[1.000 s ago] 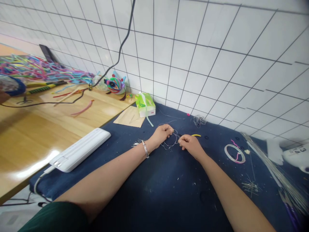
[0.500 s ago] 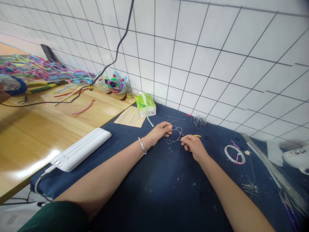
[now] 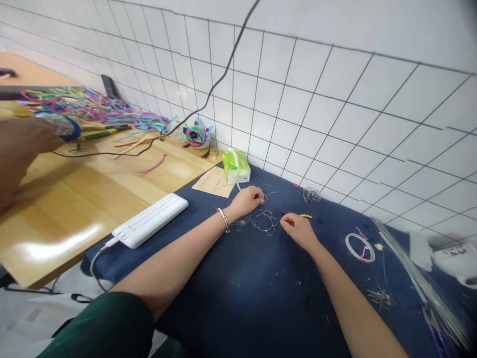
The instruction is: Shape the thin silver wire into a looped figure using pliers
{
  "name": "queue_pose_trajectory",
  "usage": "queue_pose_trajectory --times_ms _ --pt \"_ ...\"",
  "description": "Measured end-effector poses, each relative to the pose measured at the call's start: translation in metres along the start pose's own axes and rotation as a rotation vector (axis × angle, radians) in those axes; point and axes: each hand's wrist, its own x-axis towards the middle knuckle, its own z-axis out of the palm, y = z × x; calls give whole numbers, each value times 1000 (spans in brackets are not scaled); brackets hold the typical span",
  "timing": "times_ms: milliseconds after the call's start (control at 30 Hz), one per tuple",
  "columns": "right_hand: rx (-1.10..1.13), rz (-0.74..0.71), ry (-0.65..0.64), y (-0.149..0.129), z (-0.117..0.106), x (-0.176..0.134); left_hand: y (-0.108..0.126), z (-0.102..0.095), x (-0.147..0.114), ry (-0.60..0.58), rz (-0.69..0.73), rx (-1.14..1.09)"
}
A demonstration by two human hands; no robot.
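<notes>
A flower-shaped wire outline (image 3: 264,222) with looped petals lies on the dark blue cloth between my hands. Just above it, my left hand (image 3: 246,200) has its thumb and fingers pinched at the edge of a small wire ring (image 3: 265,199). To the right of the flower is my right hand (image 3: 298,229), its fingers closed around a small tool; a dark tip pokes out on the left and a yellow handle (image 3: 306,216) behind. It looks like a pair of pliers, mostly hidden by the hand. Short wire pieces (image 3: 238,224) lie below my left wrist.
A white power bank (image 3: 151,221) with a cable lies at left. Behind stand a green tissue pack (image 3: 236,166) and brown paper (image 3: 213,183). Tangled wire (image 3: 311,195), a white ring (image 3: 359,247) and a wire bundle (image 3: 413,271) lie right. Another person's hand (image 3: 32,144) reaches in far left.
The wire flower, earlier between both hands, now lies on the cloth. My left hand has moved off it to the small ring. The view has shifted, and the other person's hand shows more.
</notes>
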Motion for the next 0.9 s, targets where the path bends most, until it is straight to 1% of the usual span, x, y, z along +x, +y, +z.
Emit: queue_pose_trajectory --times_ms 67,167,267,333,400,467,567,733,900 --pt "-34 -60 48 -5 4 0 9 -9 -11 -16 21 47" --pt "-84 -137 73 -12 11 6 19 -15 -38 -86 79 100" --pt "-139 -194 43 -15 18 18 22 -15 -65 -207 272 269" --pt "-179 -205 11 -16 24 27 22 -14 -77 -267 343 347" --pt "-219 -191 -6 -15 30 33 20 -12 -83 -307 377 402" --pt "-255 -159 -2 -15 36 36 20 -12 -85 -333 389 438" --pt "-304 -106 20 -17 43 35 20 -15 -84 -349 370 475" --pt "-341 -35 40 -20 51 33 18 -25 -75 -340 316 513" --pt "-333 -1 18 -25 56 37 8 -33 -63 -325 288 496"
